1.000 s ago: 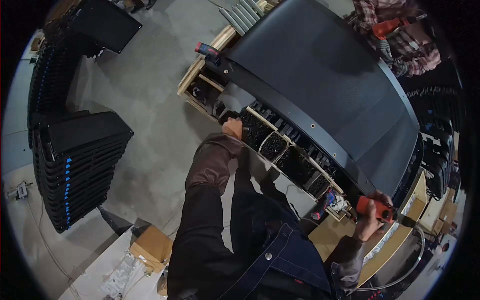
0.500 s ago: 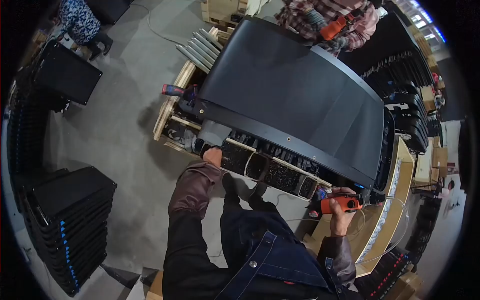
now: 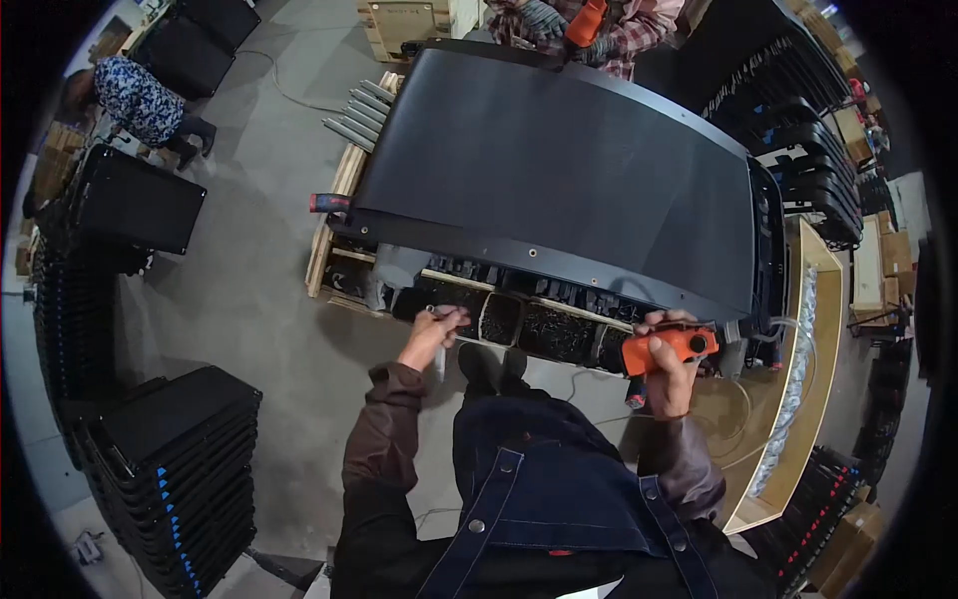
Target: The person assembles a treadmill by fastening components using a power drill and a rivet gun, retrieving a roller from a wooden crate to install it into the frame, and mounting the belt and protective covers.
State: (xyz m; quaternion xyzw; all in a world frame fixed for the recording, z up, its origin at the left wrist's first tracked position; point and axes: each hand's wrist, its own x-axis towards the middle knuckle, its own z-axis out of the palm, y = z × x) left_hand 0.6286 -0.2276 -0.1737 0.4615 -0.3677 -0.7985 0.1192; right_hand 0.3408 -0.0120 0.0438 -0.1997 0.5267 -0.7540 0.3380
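Observation:
My right hand (image 3: pixel 669 369) is wrapped round an orange power tool (image 3: pixel 681 346), held near the front right corner of a large black panel (image 3: pixel 559 170). My left hand (image 3: pixel 431 334) is over the row of small-parts bins (image 3: pixel 501 319) along the panel's front edge. Its fingers are drawn together, and whatever they hold is too small to make out. Dark small parts (image 3: pixel 554 332) fill the bins. Along the panel's near edge are several small holes, some with a brass-coloured rim.
Across the panel, a co-worker in a plaid sleeve holds another orange tool (image 3: pixel 587 22). A red-and-black tool handle (image 3: pixel 329 203) juts out at the left, below metal rollers (image 3: pixel 357 118). Stacked black panels (image 3: pixel 170 469) stand at lower left; a wooden trough (image 3: pixel 788 399) is at right.
My left hand has lifted back from the bins' left end, fingers now drawn together. The orange tool stays in my right hand. The view has shifted, and the co-worker's tool is raised more upright.

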